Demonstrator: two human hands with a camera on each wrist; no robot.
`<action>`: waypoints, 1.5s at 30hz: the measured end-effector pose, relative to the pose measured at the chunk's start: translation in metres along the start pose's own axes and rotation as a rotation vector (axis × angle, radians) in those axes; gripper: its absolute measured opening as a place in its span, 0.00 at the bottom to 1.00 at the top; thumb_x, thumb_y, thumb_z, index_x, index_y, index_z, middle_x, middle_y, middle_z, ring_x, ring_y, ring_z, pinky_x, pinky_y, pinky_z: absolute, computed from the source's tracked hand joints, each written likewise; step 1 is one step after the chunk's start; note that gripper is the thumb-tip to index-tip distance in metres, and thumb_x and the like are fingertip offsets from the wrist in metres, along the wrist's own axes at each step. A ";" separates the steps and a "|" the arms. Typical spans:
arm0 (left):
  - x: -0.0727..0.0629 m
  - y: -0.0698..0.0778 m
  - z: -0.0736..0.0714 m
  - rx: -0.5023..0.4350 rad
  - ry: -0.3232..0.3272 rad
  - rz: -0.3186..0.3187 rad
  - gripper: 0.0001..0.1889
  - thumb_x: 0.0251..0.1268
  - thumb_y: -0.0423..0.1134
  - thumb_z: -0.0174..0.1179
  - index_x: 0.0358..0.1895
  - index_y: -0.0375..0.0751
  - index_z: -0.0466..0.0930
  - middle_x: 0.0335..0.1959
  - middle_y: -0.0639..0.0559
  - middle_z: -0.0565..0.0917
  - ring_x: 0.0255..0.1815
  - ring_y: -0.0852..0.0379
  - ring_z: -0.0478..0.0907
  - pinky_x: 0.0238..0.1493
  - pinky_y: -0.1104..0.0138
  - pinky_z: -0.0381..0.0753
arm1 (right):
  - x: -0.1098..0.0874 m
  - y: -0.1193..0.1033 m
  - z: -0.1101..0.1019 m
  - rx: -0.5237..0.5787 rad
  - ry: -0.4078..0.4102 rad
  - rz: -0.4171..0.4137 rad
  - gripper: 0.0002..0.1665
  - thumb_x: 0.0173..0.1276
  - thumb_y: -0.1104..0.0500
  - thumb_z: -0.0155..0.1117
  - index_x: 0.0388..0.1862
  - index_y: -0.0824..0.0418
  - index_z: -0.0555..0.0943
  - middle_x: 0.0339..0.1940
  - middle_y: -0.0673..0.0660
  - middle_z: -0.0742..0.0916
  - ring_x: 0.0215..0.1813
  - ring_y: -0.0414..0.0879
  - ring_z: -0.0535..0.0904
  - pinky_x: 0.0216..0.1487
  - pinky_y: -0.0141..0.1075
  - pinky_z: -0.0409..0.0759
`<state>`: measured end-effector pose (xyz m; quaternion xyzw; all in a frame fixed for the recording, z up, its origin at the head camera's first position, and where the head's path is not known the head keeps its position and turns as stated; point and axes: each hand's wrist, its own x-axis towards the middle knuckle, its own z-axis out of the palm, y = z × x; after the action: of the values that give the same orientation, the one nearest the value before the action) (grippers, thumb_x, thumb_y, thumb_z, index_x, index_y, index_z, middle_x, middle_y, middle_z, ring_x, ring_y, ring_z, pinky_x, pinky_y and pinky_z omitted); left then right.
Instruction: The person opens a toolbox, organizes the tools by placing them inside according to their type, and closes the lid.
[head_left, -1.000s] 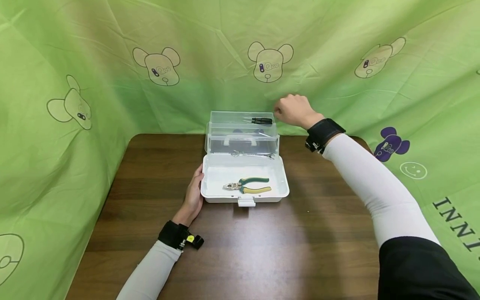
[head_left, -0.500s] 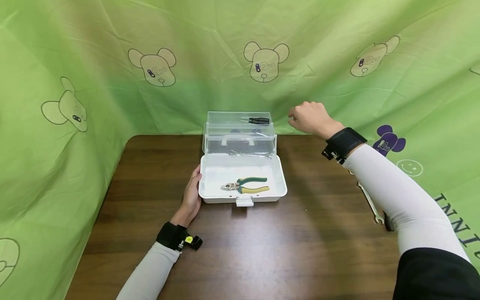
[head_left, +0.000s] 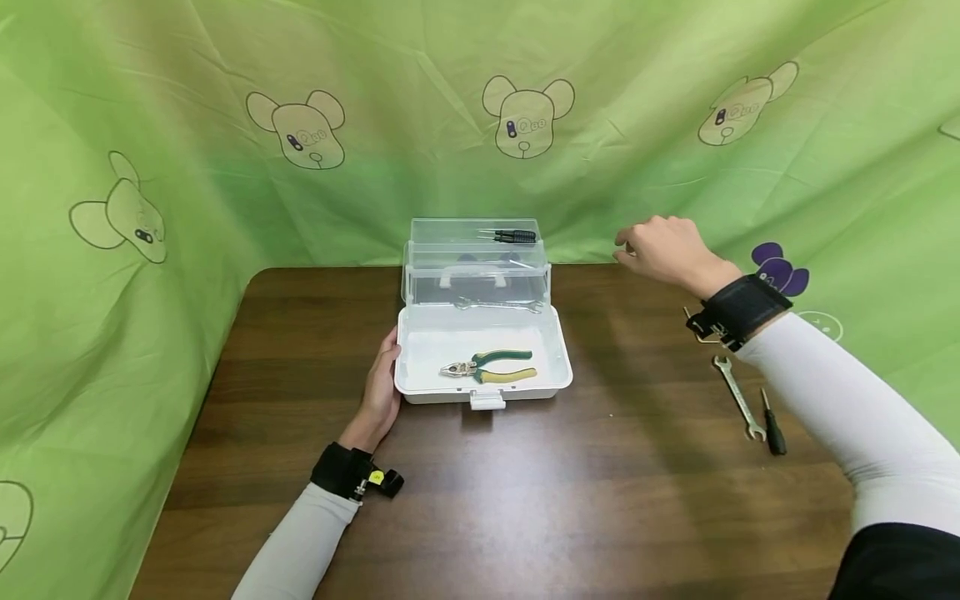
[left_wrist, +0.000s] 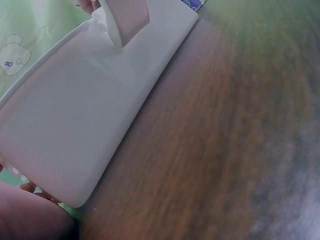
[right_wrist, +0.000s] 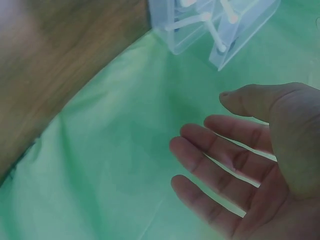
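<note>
A white toolbox (head_left: 558, 354) stands unfolded at the back middle of the table, its clear tiers raised behind the base. Pliers (head_left: 502, 376) with green and yellow handles lie in the base. A wrench (head_left: 498, 305) sits in the lower tier, and small black-handled screwdrivers (head_left: 513, 236) in the top one. My left hand (head_left: 381, 387) rests along the box's left wall, fingers fairly straight; the left wrist view shows the box's white front (left_wrist: 75, 115). To the right of the box, my right hand (head_left: 671, 250) hovers with loosely bent fingers and an empty palm (right_wrist: 265, 200).
On the table's right lie another wrench (head_left: 738, 398), a black-handled screwdriver (head_left: 774, 429) and a thin L-shaped metal piece (head_left: 701, 333), partly hidden by the wrist strap. A green printed curtain (head_left: 405, 125) hangs behind the brown wooden table (head_left: 300, 350).
My right hand has moved away from the top tier to the right, uncovering the wrench and screwdriver on the table. The left hand stays at the box.
</note>
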<state>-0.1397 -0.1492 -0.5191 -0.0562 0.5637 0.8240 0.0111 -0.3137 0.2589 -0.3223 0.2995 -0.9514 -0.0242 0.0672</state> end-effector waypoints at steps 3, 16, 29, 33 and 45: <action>-0.001 0.001 0.000 0.002 0.003 -0.004 0.31 0.87 0.38 0.31 0.87 0.39 0.45 0.88 0.46 0.48 0.86 0.53 0.44 0.84 0.55 0.45 | -0.010 0.006 0.002 0.001 -0.021 0.013 0.13 0.73 0.55 0.66 0.48 0.60 0.91 0.33 0.61 0.91 0.28 0.58 0.84 0.24 0.59 0.79; -0.001 0.002 0.000 0.005 -0.001 -0.010 0.31 0.87 0.38 0.31 0.87 0.39 0.45 0.88 0.47 0.49 0.86 0.54 0.46 0.83 0.55 0.46 | -0.053 0.052 0.024 0.048 -0.101 0.105 0.12 0.73 0.55 0.67 0.47 0.60 0.90 0.36 0.65 0.91 0.33 0.64 0.86 0.29 0.62 0.80; -0.001 0.002 0.000 0.006 -0.003 -0.003 0.30 0.87 0.38 0.31 0.87 0.39 0.45 0.88 0.46 0.49 0.86 0.53 0.45 0.84 0.54 0.45 | -0.078 0.093 0.047 0.102 -0.187 0.253 0.17 0.72 0.53 0.68 0.49 0.65 0.90 0.43 0.72 0.90 0.41 0.73 0.86 0.28 0.61 0.80; -0.002 0.002 0.001 0.006 0.001 -0.011 0.30 0.87 0.38 0.31 0.87 0.39 0.45 0.88 0.46 0.49 0.86 0.52 0.45 0.84 0.54 0.45 | -0.085 0.105 0.054 0.123 -0.220 0.294 0.18 0.72 0.54 0.67 0.52 0.65 0.89 0.48 0.75 0.88 0.46 0.77 0.84 0.31 0.64 0.80; -0.002 0.003 0.001 0.015 -0.004 -0.011 0.30 0.87 0.38 0.31 0.87 0.40 0.45 0.88 0.47 0.48 0.86 0.53 0.44 0.84 0.54 0.44 | -0.099 0.125 0.083 0.200 -0.280 0.331 0.19 0.66 0.58 0.68 0.47 0.75 0.87 0.46 0.78 0.88 0.49 0.82 0.81 0.47 0.69 0.80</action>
<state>-0.1379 -0.1495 -0.5159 -0.0574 0.5697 0.8196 0.0170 -0.3160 0.4186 -0.4053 0.1383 -0.9853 0.0402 -0.0922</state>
